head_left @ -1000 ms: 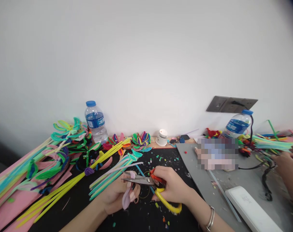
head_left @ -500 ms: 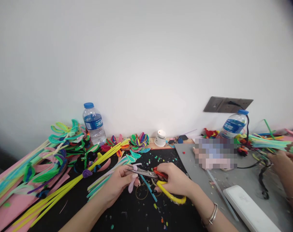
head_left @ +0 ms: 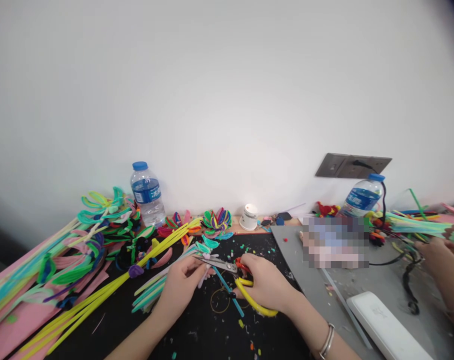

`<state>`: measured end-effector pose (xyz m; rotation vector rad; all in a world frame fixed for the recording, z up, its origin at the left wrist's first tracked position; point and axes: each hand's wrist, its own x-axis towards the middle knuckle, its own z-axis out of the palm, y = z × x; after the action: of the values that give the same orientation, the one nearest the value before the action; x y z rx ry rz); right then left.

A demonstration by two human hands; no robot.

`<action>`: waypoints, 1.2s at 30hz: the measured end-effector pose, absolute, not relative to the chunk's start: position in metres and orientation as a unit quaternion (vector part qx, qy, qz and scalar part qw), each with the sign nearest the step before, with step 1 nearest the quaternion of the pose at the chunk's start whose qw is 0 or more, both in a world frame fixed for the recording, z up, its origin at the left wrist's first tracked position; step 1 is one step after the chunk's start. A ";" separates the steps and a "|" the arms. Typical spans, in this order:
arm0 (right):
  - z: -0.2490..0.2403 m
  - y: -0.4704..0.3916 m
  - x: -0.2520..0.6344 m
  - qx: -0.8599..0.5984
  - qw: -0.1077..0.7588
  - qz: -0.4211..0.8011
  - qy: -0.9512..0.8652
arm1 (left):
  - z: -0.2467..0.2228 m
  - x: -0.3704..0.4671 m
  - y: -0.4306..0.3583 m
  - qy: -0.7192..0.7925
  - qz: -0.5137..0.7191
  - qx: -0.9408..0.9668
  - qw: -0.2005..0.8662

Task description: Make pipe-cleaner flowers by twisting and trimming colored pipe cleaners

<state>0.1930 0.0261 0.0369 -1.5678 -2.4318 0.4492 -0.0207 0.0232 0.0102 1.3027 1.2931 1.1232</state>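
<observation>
Pinched in my left hand (head_left: 185, 281) is a small pale lilac fuzzy piece (head_left: 205, 272), partly covered by the fingers. My right hand (head_left: 266, 286) grips scissors (head_left: 227, 265) with one red and one yellow handle. Their blades point left and reach the lilac piece at my left fingertips; whether they are parted is too small to tell. A blue pipe cleaner (head_left: 232, 297) lies below the scissors, near a thin ring (head_left: 220, 301) on the black mat (head_left: 197, 335). Green and pale pipe cleaners (head_left: 152, 290) lie beside my left hand.
Fuzzy flowers with yellow stems (head_left: 95, 300) fill the left side. A bottle (head_left: 147, 195) and paper cup (head_left: 248, 217) stand by the wall. At right are a white box (head_left: 388, 325), second bottle (head_left: 362, 196) and another person's hand (head_left: 439, 260).
My right hand and the scissors have shifted slightly left. The lilac piece is now more hidden behind my left fingers. My left hand has turned slightly.
</observation>
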 end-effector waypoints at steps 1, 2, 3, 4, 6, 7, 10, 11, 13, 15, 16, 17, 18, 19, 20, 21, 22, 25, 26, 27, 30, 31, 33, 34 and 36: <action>0.037 0.025 0.193 -0.533 0.104 0.151 -0.826 | 0.012 -0.020 0.023 0.526 0.464 0.525 0.482; 0.037 0.025 0.193 -0.533 0.100 0.150 -0.827 | 0.014 -0.020 0.023 0.522 0.470 0.518 0.488; 0.037 0.025 0.193 -0.534 0.096 0.148 -0.827 | 0.016 -0.020 0.022 0.518 0.474 0.512 0.495; 0.037 0.024 0.193 -0.534 0.092 0.147 -0.827 | 0.018 -0.020 0.022 0.514 0.478 0.508 0.499; 0.036 0.024 0.192 -0.534 0.090 0.142 -0.828 | 0.020 -0.019 0.022 0.510 0.482 0.502 0.506; 0.036 0.024 0.192 -0.534 0.090 0.140 -0.829 | 0.020 -0.019 0.022 0.511 0.483 0.499 0.508; 0.035 0.024 0.191 -0.536 0.091 0.137 -0.828 | 0.017 -0.019 0.022 0.521 0.482 0.498 0.498; 0.034 0.023 0.191 -0.536 0.091 0.136 -0.828 | 0.015 -0.019 0.022 0.526 0.482 0.502 0.489; 0.034 0.023 0.191 -0.535 0.094 0.133 -0.829 | 0.011 -0.020 0.022 0.533 0.482 0.513 0.470; 0.034 0.022 0.191 -0.535 0.097 0.132 -0.829 | 0.008 -0.021 0.022 0.535 0.478 0.524 0.459; 0.034 0.022 0.190 -0.536 0.100 0.133 -0.828 | 0.008 -0.021 0.021 0.535 0.476 0.528 0.457; 0.034 0.022 0.190 -0.537 0.103 0.134 -0.826 | 0.007 -0.021 0.021 0.534 0.474 0.532 0.455; 0.034 0.023 0.190 -0.539 0.106 0.135 -0.825 | 0.008 -0.021 0.021 0.533 0.472 0.536 0.454; 0.034 0.023 0.190 -0.539 0.110 0.136 -0.824 | 0.008 -0.021 0.021 0.532 0.469 0.540 0.453; 0.034 0.023 0.190 -0.539 0.113 0.135 -0.823 | 0.009 -0.020 0.021 0.531 0.467 0.543 0.452; 0.034 0.023 0.189 -0.538 0.116 0.134 -0.824 | 0.010 -0.020 0.021 0.530 0.465 0.547 0.451; 0.033 0.023 0.189 -0.537 0.118 0.132 -0.825 | 0.010 -0.020 0.021 0.529 0.464 0.551 0.449; 0.033 0.023 0.187 -0.534 0.126 0.125 -0.827 | 0.012 -0.019 0.020 0.527 0.466 0.556 0.442; 0.032 0.023 0.187 -0.533 0.128 0.123 -0.827 | 0.012 -0.019 0.020 0.527 0.466 0.557 0.442; 0.031 0.023 0.187 -0.531 0.129 0.121 -0.828 | 0.012 -0.019 0.020 0.527 0.466 0.557 0.441; 0.028 0.023 0.188 -0.527 0.126 0.112 -0.833 | 0.012 -0.019 0.018 0.523 0.466 0.557 0.446; 0.026 0.024 0.189 -0.526 0.123 0.109 -0.834 | 0.013 -0.019 0.018 0.522 0.467 0.555 0.449; 0.024 0.024 0.190 -0.522 0.117 0.107 -0.838 | 0.014 -0.019 0.017 0.520 0.468 0.548 0.458; 0.022 0.025 0.190 -0.522 0.116 0.109 -0.838 | 0.015 -0.018 0.017 0.517 0.469 0.546 0.463; 0.022 0.025 0.190 -0.526 0.121 0.109 -0.834 | 0.016 -0.018 0.017 0.512 0.472 0.541 0.471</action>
<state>0.1899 0.0249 0.0217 -1.5369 -2.4367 0.3197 -0.0180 0.0174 0.0155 1.3257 1.2546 1.1556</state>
